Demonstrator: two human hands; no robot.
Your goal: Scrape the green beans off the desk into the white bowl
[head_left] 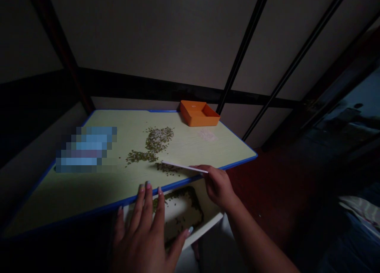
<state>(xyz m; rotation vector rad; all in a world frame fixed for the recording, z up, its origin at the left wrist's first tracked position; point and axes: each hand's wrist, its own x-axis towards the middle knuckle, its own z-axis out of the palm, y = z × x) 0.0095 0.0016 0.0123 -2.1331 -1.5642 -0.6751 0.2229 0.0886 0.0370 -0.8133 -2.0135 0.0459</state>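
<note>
Five fingers of the left hand [142, 241] are spread, bottom middle. Small green bits [157, 140] lie heaped on the desk [127, 126], mid-frame. More are in a white tray [204, 230] below. Right of middle, the right hand [219, 188] pinches a thin white strip [184, 167].

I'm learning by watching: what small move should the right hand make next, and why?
Probably draw the white strip toward the blue table edge: the right hand holds it by the nearest green grains, and the white container, with similar grains inside, shows just below that edge.
</note>
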